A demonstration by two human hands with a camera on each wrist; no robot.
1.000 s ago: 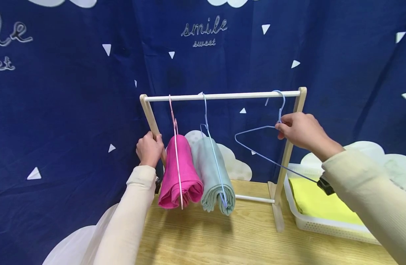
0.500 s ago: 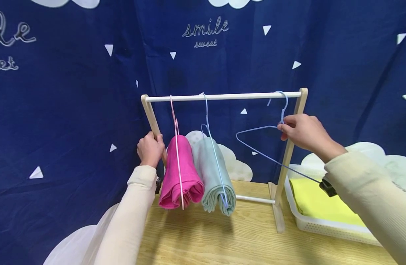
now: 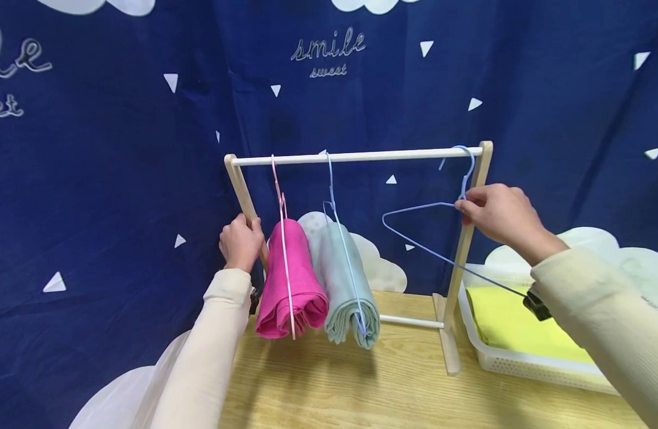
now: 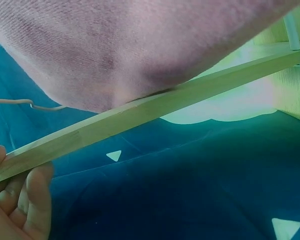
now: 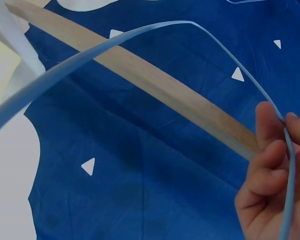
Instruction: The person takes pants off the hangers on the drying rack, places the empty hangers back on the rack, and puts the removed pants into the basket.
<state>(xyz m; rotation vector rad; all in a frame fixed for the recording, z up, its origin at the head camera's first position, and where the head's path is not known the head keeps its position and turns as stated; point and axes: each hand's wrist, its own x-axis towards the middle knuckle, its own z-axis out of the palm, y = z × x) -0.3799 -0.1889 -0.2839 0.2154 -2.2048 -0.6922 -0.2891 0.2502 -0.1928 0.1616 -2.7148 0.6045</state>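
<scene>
My right hand [image 3: 503, 214] pinches a blue wire hanger [image 3: 433, 254] just below its hook, and the hook sits over the rack's white rail [image 3: 382, 156] near the right end. In the right wrist view, thumb and fingers close on the hanger's wire [image 5: 288, 165]. My left hand [image 3: 241, 243] grips the left wooden post [image 3: 242, 190] of the rack; the left wrist view shows fingers [image 4: 38, 195] around that post. Beside it hang a rolled magenta towel [image 3: 294, 277] on a pink hanger [image 3: 287, 262] and a pale green towel [image 3: 340, 274] on a light blue hanger [image 3: 350, 256].
A white plastic basket [image 3: 543, 366] holding folded yellow cloth [image 3: 527, 325] stands right of the rack on the wooden table [image 3: 329, 387]. The right post [image 3: 463, 250] rises between hanger and basket. A dark blue patterned curtain [image 3: 120, 179] closes off the back.
My right hand has slid the blue hanger a little to the right along the rail, toward the right post. The left hand keeps its grip, and both towels stay in place.
</scene>
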